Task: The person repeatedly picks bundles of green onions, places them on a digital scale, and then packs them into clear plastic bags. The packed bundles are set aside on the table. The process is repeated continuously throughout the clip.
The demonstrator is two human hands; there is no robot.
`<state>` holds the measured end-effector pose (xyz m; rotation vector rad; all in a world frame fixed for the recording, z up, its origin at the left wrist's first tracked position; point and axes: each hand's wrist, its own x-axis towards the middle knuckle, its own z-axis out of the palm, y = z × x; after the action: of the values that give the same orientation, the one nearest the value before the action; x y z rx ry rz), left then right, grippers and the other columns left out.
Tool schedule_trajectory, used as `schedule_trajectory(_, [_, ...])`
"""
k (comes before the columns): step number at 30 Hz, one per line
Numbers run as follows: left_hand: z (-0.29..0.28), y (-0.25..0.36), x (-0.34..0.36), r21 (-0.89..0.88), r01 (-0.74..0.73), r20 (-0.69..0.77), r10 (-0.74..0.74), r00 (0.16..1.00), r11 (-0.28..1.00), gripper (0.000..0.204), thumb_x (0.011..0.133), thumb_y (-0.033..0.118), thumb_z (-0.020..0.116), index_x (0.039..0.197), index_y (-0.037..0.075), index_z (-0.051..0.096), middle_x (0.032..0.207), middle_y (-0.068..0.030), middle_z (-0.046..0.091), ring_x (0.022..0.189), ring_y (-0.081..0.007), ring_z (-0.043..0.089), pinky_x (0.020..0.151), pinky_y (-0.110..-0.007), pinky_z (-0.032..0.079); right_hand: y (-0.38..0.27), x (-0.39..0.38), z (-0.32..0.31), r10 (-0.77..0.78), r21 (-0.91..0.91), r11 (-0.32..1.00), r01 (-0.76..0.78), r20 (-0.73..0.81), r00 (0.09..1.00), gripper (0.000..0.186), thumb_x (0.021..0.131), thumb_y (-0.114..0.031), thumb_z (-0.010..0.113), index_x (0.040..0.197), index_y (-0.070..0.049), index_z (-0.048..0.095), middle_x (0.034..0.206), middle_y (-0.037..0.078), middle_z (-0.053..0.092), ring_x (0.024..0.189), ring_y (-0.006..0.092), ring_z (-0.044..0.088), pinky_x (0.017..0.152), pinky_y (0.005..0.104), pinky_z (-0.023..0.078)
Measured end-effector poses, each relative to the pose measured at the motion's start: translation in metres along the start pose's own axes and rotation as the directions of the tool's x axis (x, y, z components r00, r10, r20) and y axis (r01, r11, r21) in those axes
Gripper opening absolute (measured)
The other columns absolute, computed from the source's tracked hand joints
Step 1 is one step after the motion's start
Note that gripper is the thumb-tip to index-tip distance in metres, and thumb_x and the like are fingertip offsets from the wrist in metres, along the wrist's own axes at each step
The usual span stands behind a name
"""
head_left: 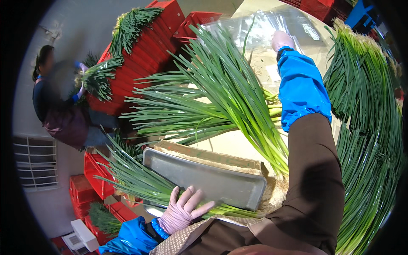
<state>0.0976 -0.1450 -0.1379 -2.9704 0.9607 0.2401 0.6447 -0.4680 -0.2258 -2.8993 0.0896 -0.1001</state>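
My left hand (183, 211), in a pale glove, rests with outstretched fingers on a bunch of green onions (144, 182) along the near edge of a grey metal tray (204, 173). At the far side of the table, the gloved right hand (282, 40) is closed at the edge of clear plastic bags (304, 29); its fingertips are partly hidden. Between my hands, more green onions (238, 100) lie across the table, leaves to the far left and roots toward me. Blue sleeve covers are on both forearms.
A large heap of green onions (365, 123) lines the right side. Stacked red crates (142, 55) stand at the far left, where another person (59, 97) handles a bunch. More red crates (83, 191) sit at the lower left. Cardboard (208, 157) borders the tray.
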Motion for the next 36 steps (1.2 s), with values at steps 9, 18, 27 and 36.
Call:
schedule_trajectory(9, [-0.013, -0.002, 0.003, -0.109, 0.004, 0.04, 0.001, 0.999, 0.994, 0.067, 0.076, 0.025, 0.062, 0.14, 0.03, 0.042, 0.133, -0.0108, 0.045, 0.124, -0.0321, 0.043, 0.104, -0.062, 0.027, 0.085, -0.039, -0.139, 0.226, 0.396, 0.918, -0.015, -0.494, 0.839, 0.024, 0.09, -0.027, 0.056, 0.103, -0.008, 0.066, 0.1, 0.022, 0.066, 0.095, 0.0406, 0.062, 0.082, 0.0435, 0.049])
schedule_trajectory(18, [-0.004, -0.007, 0.0, 0.04, -0.088, -0.05, 0.09, 0.995, 0.995, 0.072, 0.078, 0.025, 0.065, 0.144, 0.021, 0.039, 0.137, -0.0117, 0.045, 0.128, -0.0349, 0.041, 0.103, -0.065, 0.028, 0.139, -0.288, -0.308, -0.379, 0.664, 0.676, 0.32, -0.059, 0.923, 0.014, 0.097, -0.017, 0.056, 0.094, -0.004, 0.061, 0.087, 0.0, 0.059, 0.082, 0.009, 0.055, 0.074, 0.0243, 0.045])
schedule_trajectory(27, [-0.018, -0.003, -0.001, -0.065, -0.042, -0.01, 0.042, 0.999, 0.997, 0.095, 0.066, 0.024, 0.082, 0.148, 0.021, 0.033, 0.134, -0.011, 0.047, 0.128, -0.0323, 0.042, 0.105, -0.063, 0.03, 0.163, -0.536, -0.233, -0.542, 0.035, 0.775, 0.631, 0.551, 0.635, 0.011, 0.077, -0.008, 0.059, 0.084, -0.013, 0.065, 0.089, 0.007, 0.062, 0.088, 0.0276, 0.062, 0.077, 0.0389, 0.05])
schedule_trajectory(36, [-0.029, -0.014, 0.009, -0.101, -0.105, -0.04, 0.102, 0.994, 0.989, 0.077, 0.071, 0.017, 0.071, 0.142, 0.02, 0.041, 0.108, -0.0105, 0.063, 0.103, -0.032, 0.061, 0.099, -0.053, 0.041, 0.154, -0.605, -0.186, -0.299, -0.125, 0.85, 0.511, 0.684, 0.665, 0.029, 0.071, -0.028, 0.075, 0.098, -0.02, 0.072, 0.103, 0.007, 0.064, 0.106, 0.0289, 0.058, 0.092, 0.0445, 0.042])
